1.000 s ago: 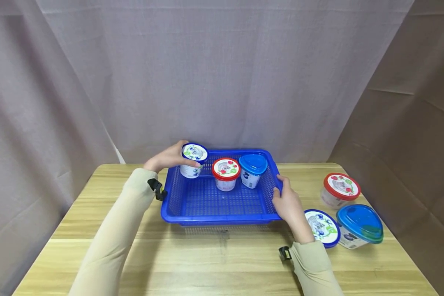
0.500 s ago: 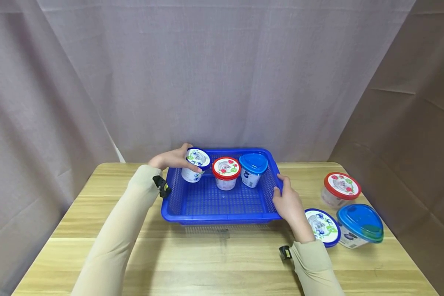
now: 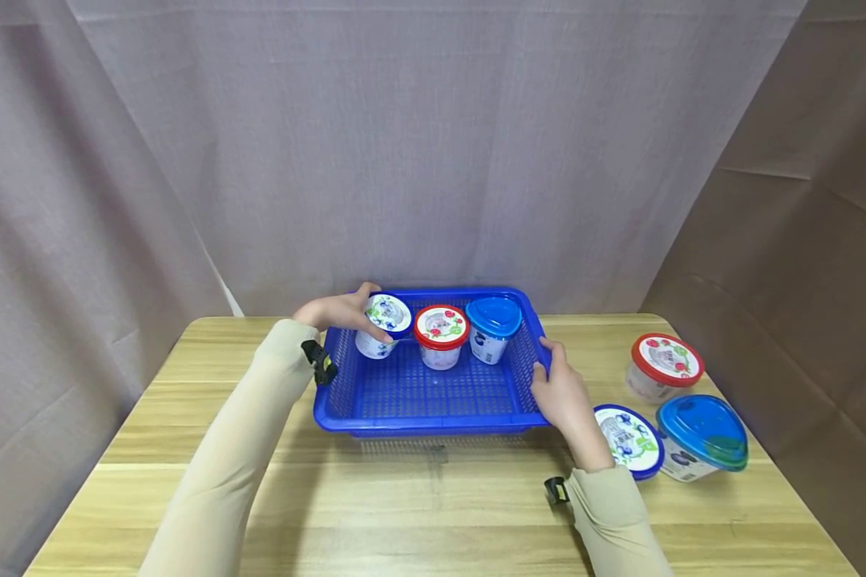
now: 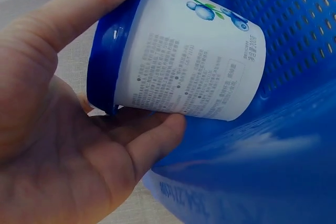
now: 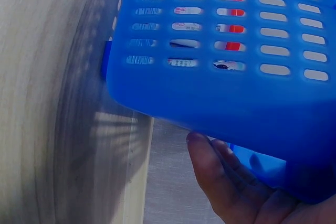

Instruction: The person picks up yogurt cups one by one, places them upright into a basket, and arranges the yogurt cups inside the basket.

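My left hand (image 3: 341, 312) grips a white yogurt tub (image 4: 194, 66) with a dark blue lid and blueberry print, thumb and fingers round its lid end. This tub is low in the back left corner of a blue plastic basket (image 3: 433, 423). Beside it in the basket stand a red-lidded tub (image 3: 441, 328) and a tub with a bright blue rounded-triangle lid (image 3: 494, 318). My right hand (image 3: 564, 397) holds the basket's right rim, its thumb (image 5: 207, 158) seen below the rim in the right wrist view.
On the wooden table (image 3: 433, 513), right of the basket, are another red-lidded tub (image 3: 667, 362), a dark-blue-lidded tub (image 3: 629, 439) partly behind my right forearm, and a larger bright-blue-lidded tub (image 3: 703, 433). A grey curtain (image 3: 433, 160) hangs close behind the basket.
My left hand has moved slightly right and down with the dark-blue-lidded tub, bringing it deeper into the basket and nearer the red-lidded one. My right hand stays at the rim.
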`<state>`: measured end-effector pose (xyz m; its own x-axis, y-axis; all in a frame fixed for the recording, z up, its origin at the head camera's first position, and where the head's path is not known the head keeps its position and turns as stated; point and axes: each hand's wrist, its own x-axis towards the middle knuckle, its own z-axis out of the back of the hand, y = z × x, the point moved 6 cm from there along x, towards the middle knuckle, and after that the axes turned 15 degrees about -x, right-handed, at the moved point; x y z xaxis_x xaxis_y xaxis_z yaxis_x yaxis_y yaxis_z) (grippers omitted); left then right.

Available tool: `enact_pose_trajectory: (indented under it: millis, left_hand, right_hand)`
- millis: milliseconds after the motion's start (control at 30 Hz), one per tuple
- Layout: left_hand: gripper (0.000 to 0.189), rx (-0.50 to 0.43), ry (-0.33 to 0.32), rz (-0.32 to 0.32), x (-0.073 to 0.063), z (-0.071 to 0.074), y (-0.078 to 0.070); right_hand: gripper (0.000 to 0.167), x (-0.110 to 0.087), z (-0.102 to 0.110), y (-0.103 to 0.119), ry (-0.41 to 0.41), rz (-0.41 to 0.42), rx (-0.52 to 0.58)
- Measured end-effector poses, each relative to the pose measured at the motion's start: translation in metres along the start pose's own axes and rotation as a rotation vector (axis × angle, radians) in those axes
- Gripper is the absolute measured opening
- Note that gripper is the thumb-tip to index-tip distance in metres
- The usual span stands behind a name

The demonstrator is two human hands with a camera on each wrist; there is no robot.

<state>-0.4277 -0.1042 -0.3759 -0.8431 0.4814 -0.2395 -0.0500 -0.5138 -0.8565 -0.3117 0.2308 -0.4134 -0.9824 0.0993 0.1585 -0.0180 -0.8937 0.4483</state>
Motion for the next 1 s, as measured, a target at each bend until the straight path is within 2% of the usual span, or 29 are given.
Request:
enact_pose_trajectory:
  millis: [467,700,1000]
  left_hand:
    - [0.107,0.018,0.040,0.020,0.0021,-0.0045,0.0032]
    - [0.106,0.088,0.024,-0.002,0.0041,-0.0048,0.0022]
    - [0.105,0.125,0.018,0.024,0.0049,-0.0069,0.0043]
  right_hand:
    - [0.050,-0.0011,-0.0010,0.0014,-0.014,0.004,-0.004]
    - [0.050,-0.0019,-0.0019,0.0004,-0.010,0.000,0.000]
    - [0.050,-0.0026,-0.0002,0.0001,-0.008,-0.002,-0.002]
